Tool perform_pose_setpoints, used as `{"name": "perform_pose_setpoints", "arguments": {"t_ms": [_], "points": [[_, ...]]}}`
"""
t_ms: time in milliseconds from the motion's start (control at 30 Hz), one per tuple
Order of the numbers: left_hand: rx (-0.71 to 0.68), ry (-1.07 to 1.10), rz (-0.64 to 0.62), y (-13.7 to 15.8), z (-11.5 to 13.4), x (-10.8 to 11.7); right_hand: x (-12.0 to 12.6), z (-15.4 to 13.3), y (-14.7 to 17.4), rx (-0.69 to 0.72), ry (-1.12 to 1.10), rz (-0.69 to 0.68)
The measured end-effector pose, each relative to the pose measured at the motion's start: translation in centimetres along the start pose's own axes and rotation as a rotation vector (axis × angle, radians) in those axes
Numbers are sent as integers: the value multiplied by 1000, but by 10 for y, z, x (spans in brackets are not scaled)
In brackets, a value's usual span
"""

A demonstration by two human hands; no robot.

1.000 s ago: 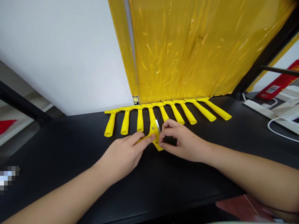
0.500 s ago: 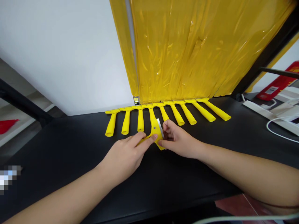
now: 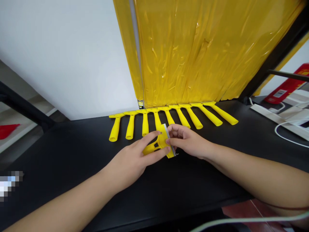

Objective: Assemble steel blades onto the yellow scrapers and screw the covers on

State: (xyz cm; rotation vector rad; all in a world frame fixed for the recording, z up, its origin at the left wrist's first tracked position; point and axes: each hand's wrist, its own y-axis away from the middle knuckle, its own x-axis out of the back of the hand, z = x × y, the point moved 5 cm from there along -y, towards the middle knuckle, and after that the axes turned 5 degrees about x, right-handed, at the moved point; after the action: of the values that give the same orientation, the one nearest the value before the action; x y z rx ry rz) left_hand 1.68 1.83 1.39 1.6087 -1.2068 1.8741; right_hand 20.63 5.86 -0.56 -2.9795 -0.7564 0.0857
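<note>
A yellow scraper (image 3: pixel 162 140) with a thin metal blade along its wide edge is held just above the black table, its head pointing right. My left hand (image 3: pixel 137 151) is around the handle, with the index finger and thumb reaching along the two sides of the head. My right hand (image 3: pixel 187 140) pinches the blade edge, thumb on top of the head and the other fingers curled behind it. Beyond the hands, several yellow scraper handles (image 3: pixel 130 125) lie in a row, their wide ends against the back and their grips pointing toward me.
Yellow plastic film (image 3: pixel 181 58) covers the back beside a white panel (image 3: pixel 72 58). On the right are a white power strip (image 3: pixel 277 120), cables and a red package (image 3: pixel 285 87). A black post (image 3: pixel 26 106) stands at the left; the black table's (image 3: pixel 156 206) front edge is near me.
The scraper has tilted in my hands, showing more of its blade edge and handle. My left fingers have spread to the head's sides, and my right thumb has moved onto its face.
</note>
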Motion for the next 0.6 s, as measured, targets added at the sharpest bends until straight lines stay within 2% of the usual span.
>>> {"name": "perform_pose_setpoints", "arguments": {"t_ms": [300,400,500,600], "points": [[-92,-36,-33,-1,4,3,-3,3,0,-15,48,-33],[-78,-32,4,-2,4,6,7,0,0,3,208,17],[-55,-24,50,-2,1,7,25,-15,0,112,399,107],[-29,-19,65,-2,-2,7,39,-37,2,226,582,102]]}}
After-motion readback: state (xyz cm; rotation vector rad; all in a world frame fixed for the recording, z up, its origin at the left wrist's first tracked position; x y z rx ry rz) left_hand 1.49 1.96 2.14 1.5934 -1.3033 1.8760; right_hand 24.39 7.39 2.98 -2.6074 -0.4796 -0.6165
